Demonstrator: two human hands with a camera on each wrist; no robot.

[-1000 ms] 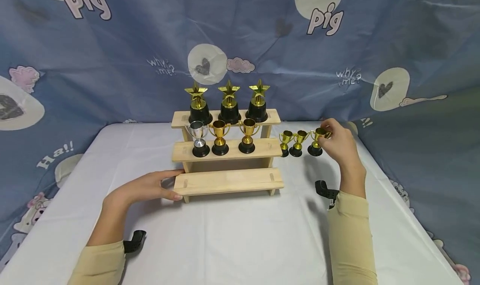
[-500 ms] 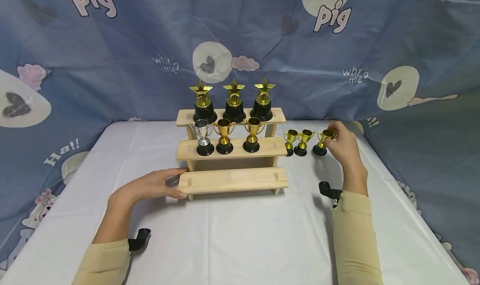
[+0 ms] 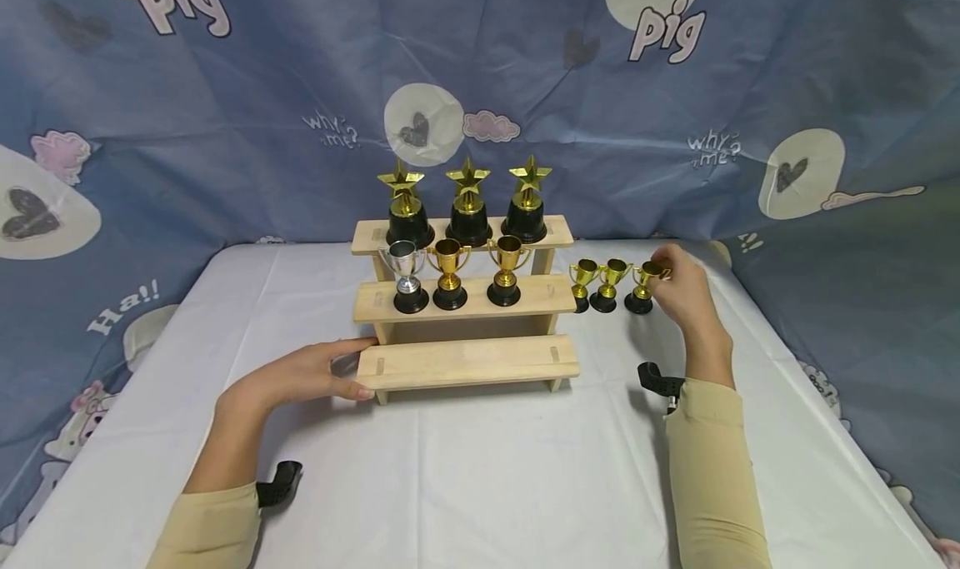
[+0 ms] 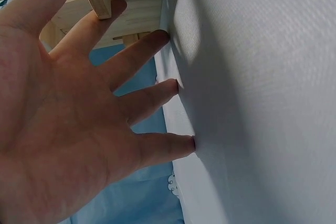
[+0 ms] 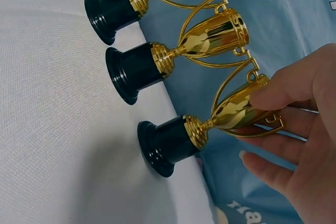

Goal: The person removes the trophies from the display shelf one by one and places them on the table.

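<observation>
My right hand [image 3: 684, 290] pinches the bowl of a small gold trophy cup [image 5: 231, 111] between thumb and fingers. Its black base is at the white cloth; whether it bears on it I cannot tell. Two matching gold trophy cups [image 5: 210, 38] stand beside it, right of a three-step wooden stand [image 3: 465, 362]. My left hand [image 3: 296, 375], fingers spread and nearly straight in the left wrist view, touches the left end of the bottom step. On the middle step stand a silver trophy cup [image 3: 407, 273] and two gold-coloured ones [image 3: 450, 271]. Three star trophies [image 3: 468, 207] line the top step.
A white cloth [image 3: 487, 477] covers the table. Behind it hangs a blue printed curtain [image 3: 300, 52], which also runs along both sides. Black wrist mounts [image 3: 279, 483] stick out from both sleeves.
The head view has shifted slightly, so the stand and trophies appear a little further right. The left hand stays at the stand's end, and the right hand keeps its pinch on the trophy cup.
</observation>
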